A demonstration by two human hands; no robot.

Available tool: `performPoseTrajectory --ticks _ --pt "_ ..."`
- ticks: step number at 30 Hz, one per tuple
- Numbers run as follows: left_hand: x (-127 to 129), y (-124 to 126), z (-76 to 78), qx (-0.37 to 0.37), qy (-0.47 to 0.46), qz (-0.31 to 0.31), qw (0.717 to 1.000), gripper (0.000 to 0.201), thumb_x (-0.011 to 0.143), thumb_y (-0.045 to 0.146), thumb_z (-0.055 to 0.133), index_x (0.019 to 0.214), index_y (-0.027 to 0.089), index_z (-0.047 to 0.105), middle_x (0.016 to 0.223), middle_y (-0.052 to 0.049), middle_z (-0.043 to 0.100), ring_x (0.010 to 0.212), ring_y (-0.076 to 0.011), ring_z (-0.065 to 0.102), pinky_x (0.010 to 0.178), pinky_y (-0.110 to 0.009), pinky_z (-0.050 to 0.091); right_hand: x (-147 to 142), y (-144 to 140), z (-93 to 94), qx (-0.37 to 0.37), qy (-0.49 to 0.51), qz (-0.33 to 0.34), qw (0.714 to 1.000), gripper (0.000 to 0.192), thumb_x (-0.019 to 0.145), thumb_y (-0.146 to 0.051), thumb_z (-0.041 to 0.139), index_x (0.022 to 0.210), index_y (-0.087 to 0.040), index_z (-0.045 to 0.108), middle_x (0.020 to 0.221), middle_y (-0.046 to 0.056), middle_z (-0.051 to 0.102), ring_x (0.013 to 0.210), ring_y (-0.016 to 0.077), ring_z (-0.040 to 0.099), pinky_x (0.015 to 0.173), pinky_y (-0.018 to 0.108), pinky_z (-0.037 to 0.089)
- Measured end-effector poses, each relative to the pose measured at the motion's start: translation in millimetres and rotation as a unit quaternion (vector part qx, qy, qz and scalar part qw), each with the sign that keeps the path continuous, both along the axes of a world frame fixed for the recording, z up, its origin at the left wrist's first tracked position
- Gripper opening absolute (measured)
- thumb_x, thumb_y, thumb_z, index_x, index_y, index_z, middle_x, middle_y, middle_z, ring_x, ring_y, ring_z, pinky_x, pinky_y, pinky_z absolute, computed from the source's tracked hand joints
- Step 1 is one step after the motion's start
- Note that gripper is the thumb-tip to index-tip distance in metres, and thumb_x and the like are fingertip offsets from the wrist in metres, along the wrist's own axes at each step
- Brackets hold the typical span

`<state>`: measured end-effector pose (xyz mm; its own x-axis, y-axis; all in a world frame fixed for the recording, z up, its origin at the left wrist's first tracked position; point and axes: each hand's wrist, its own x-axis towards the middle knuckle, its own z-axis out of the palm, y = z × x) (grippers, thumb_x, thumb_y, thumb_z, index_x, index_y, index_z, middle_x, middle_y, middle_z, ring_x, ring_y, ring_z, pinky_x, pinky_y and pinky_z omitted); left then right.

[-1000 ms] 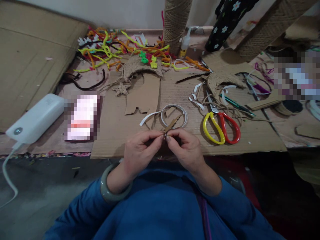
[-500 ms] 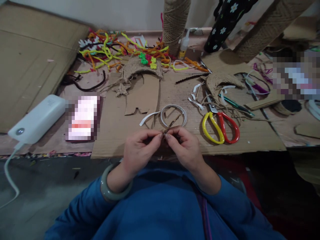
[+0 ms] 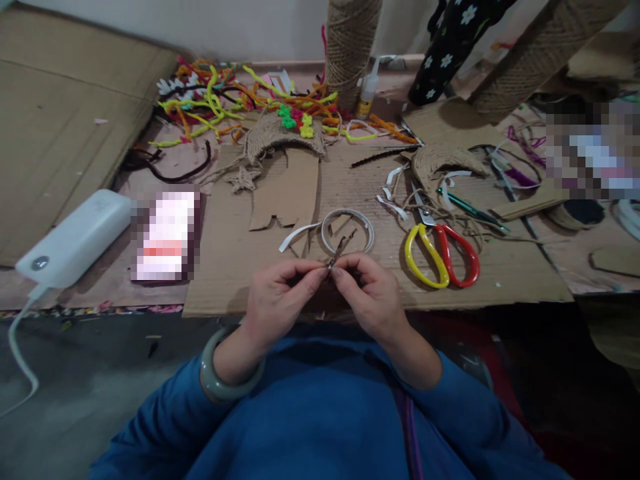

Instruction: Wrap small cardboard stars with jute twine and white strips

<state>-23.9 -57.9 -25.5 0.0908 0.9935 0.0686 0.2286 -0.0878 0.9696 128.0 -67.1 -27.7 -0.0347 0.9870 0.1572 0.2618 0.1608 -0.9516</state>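
My left hand [image 3: 283,293] and my right hand [image 3: 367,290] meet at the front edge of the cardboard sheet. Thumb and forefinger of each pinch a thin, dark brown pipe cleaner [image 3: 345,245], its twisted end poking up between the fingertips. Just beyond lies a roll of white double-sided tape [image 3: 371,230] with a loose tail. To the right of my right hand rest scissors [image 3: 425,253] with yellow and red handles. Farther back is a twine-wrapped crescent [image 3: 255,143] bearing small green, red and yellow flowers, with a twine star [image 3: 243,179] beside it.
A lit phone [image 3: 165,237] and a white power bank [image 3: 75,237] lie on the left. Colourful pipe cleaners [image 3: 215,100] are heaped at the back. Twine cones [image 3: 353,53], a glue bottle [image 3: 369,90], a second crescent [image 3: 445,160] and a green pen [image 3: 473,208] occupy the back and right.
The brown pipe cleaner's upper end has shifted and now shows a split tip. Both hands stay nearly in place, fingers still pinched.
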Motion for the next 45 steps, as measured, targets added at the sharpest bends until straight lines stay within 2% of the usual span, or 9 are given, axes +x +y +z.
performPoseTrajectory --ticks 8,13,23,32,40,45 --pt "2.6 0.6 3.2 0.02 0.022 0.016 0.999 0.009 0.075 0.024 0.065 0.073 0.019 0.073 0.066 -0.001 0.074 0.058 -0.0126 0.066 0.053 -0.021 0.053 -1.8 0.0 0.5 -0.02 -0.012 -0.007 1.0 0.007 0.081 -0.024 0.056 0.077 -0.02 0.059 0.067 -0.001 0.064 0.058 0.0108 0.058 0.053 0.022 0.046" --pt "3.0 0.8 3.3 0.006 0.007 0.016 1.0 0.009 0.075 0.024 0.065 0.072 0.019 0.073 0.065 -0.001 0.073 0.057 -0.0129 0.065 0.052 -0.021 0.053 -2.1 0.4 1.3 -0.01 -0.025 -0.012 1.0 0.008 0.08 -0.024 0.056 0.075 -0.02 0.06 0.067 0.0 0.065 0.061 0.0121 0.06 0.056 0.023 0.048" --pt "4.0 3.3 4.4 -0.039 -0.033 0.016 0.999 0.009 0.072 0.024 0.066 0.068 0.017 0.071 0.057 0.0 0.068 0.05 -0.0106 0.059 0.045 -0.019 0.049 -2.4 0.0 0.6 0.001 -0.03 -0.015 0.999 0.007 0.08 -0.023 0.056 0.074 -0.019 0.059 0.064 -0.002 0.063 0.055 0.0105 0.057 0.05 0.021 0.045" --pt "2.8 3.9 4.5 -0.056 -0.047 0.023 0.997 0.009 0.072 0.025 0.067 0.069 0.017 0.072 0.06 -0.002 0.07 0.053 -0.0118 0.062 0.048 -0.02 0.051 -2.3 -1.2 -1.9 0.006 -0.032 -0.015 0.999 0.007 0.082 -0.026 0.057 0.078 -0.02 0.061 0.067 -0.002 0.064 0.058 0.0108 0.059 0.053 0.022 0.047" --pt "1.4 2.6 2.3 -0.028 -0.029 0.022 0.999 0.01 0.073 0.025 0.066 0.071 0.018 0.072 0.063 -0.002 0.072 0.055 -0.0123 0.063 0.05 -0.02 0.052 -4.5 -1.7 -2.8 0.021 -0.058 -0.035 0.997 0.006 0.081 -0.025 0.059 0.078 -0.021 0.062 0.069 -0.001 0.067 0.06 0.0121 0.061 0.056 0.024 0.049" --pt "1.6 0.2 -0.6 0.004 0.002 0.019 1.0 0.01 0.076 0.024 0.065 0.073 0.018 0.072 0.064 -0.001 0.073 0.056 -0.012 0.065 0.051 -0.02 0.052 -6.4 -3.5 -2.6 0.06 -0.068 -0.045 0.995 0.006 0.08 -0.02 0.058 0.078 -0.022 0.063 0.072 -0.001 0.07 0.063 0.0126 0.064 0.061 0.024 0.052"
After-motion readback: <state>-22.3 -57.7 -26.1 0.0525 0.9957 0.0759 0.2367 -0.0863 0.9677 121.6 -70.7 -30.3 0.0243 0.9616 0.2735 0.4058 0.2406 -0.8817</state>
